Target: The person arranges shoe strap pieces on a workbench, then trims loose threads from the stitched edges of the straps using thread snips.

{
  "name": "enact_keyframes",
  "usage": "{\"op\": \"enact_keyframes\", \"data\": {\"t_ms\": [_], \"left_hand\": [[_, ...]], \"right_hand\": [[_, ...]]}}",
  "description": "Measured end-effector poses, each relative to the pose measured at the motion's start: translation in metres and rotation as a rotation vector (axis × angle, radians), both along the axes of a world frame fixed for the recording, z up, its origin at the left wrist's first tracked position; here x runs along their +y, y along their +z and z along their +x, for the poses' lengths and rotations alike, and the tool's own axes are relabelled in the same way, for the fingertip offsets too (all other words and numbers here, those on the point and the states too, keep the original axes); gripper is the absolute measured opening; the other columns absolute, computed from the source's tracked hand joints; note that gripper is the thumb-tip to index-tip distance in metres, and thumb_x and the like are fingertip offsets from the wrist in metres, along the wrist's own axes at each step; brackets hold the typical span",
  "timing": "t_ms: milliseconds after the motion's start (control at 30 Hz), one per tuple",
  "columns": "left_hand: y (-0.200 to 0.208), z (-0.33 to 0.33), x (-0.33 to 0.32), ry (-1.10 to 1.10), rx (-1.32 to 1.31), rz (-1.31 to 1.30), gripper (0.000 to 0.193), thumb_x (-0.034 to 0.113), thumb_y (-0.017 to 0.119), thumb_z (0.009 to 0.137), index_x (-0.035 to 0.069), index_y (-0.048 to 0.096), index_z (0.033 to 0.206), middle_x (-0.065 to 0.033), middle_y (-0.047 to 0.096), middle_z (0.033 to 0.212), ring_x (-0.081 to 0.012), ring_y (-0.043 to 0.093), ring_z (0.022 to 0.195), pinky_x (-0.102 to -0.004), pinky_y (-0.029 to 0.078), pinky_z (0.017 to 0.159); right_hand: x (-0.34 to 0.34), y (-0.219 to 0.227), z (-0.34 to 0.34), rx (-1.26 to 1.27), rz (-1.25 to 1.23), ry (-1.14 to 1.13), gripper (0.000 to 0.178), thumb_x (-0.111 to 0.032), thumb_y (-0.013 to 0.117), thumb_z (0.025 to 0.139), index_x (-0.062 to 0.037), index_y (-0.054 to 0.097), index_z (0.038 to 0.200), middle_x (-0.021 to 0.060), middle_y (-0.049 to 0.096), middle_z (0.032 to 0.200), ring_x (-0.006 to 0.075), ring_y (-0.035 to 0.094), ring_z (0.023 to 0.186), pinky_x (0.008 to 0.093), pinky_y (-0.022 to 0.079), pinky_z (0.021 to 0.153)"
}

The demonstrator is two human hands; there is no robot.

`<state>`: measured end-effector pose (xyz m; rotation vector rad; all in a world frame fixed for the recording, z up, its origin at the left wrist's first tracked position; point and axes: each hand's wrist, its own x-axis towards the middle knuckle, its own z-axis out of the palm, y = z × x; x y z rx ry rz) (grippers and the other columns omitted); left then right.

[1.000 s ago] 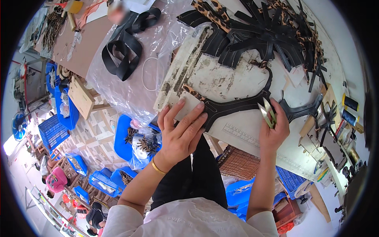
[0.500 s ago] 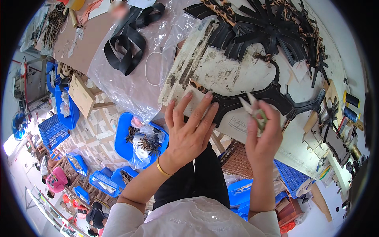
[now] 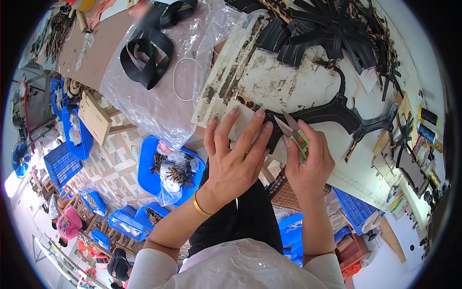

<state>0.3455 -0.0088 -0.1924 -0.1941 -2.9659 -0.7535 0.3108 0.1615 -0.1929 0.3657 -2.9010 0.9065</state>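
My left hand [image 3: 237, 164] lies with fingers spread on the pale table, its fingertips at the left end of a black stitched strap piece [image 3: 317, 114]. A leopard-print tab [image 3: 248, 101] sticks out just beyond those fingertips. My right hand [image 3: 312, 166] is closed around green-handled thread snips [image 3: 302, 142]. The snips' two pointed blades are apart and reach over the black piece, close to my left fingers. Whether the blades touch the material or a thread, I cannot tell.
Black and leopard-print strap pieces [image 3: 339, 29] are heaped at the far right. Thread spools [image 3: 427, 133] stand at the right edge. A coil of black strap [image 3: 149, 58] lies on clear plastic [image 3: 113, 79] at left. A blue bin [image 3: 146, 177] sits below the table.
My right hand has moved left with the snips, bringing the blades near my left fingertips. My left hand stays on the strap piece, and the whole view has shifted slightly.
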Motion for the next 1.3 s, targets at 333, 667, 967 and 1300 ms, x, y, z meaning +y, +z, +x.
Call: {"op": "enact_keyframes", "data": {"t_ms": [333, 667, 967, 1300], "left_hand": [[0.004, -0.002, 0.0, -0.035, -0.007, -0.008, 0.049, 0.016, 0.071, 0.081, 0.011, 0.065, 0.129, -0.0069, 0.052, 0.147, -0.0406, 0.036, 0.144, -0.0581, 0.021, 0.117], [0.007, -0.007, -0.003, -0.051, -0.026, -0.002, 0.048, 0.012, 0.073, 0.08, 0.011, 0.067, 0.127, -0.0078, 0.056, 0.141, -0.0339, 0.044, 0.141, -0.0601, 0.019, 0.117], [0.017, -0.014, -0.002, -0.08, -0.052, -0.048, 0.045, 0.013, 0.072, 0.081, 0.009, 0.067, 0.125, -0.0095, 0.057, 0.14, -0.0344, 0.045, 0.14, -0.0549, 0.022, 0.116], [0.013, -0.011, -0.004, -0.109, -0.051, -0.088, 0.046, 0.017, 0.074, 0.082, 0.011, 0.066, 0.127, -0.0061, 0.053, 0.145, -0.031, 0.044, 0.14, -0.0589, 0.025, 0.113]], "right_hand": [[0.0, 0.006, -0.006, -0.049, -0.042, -0.002, 0.03, -0.017, 0.073, 0.088, -0.0061, 0.067, 0.115, 0.0066, 0.066, 0.087, 0.0238, 0.069, 0.071, 0.0345, 0.054, 0.059], [0.005, 0.006, -0.012, -0.15, -0.226, -0.014, 0.032, -0.011, 0.078, 0.082, -0.005, 0.07, 0.112, 0.0062, 0.066, 0.082, 0.0212, 0.068, 0.069, 0.0314, 0.054, 0.059], [-0.001, 0.013, -0.01, -0.083, -0.052, -0.024, 0.031, -0.015, 0.074, 0.084, -0.0069, 0.068, 0.113, 0.0057, 0.066, 0.086, 0.0243, 0.068, 0.069, 0.0346, 0.054, 0.058], [-0.018, -0.005, 0.01, 0.024, -0.018, -0.139, 0.027, -0.019, 0.069, 0.091, -0.0066, 0.063, 0.114, 0.0061, 0.063, 0.085, 0.0245, 0.066, 0.063, 0.0337, 0.052, 0.052]]}}
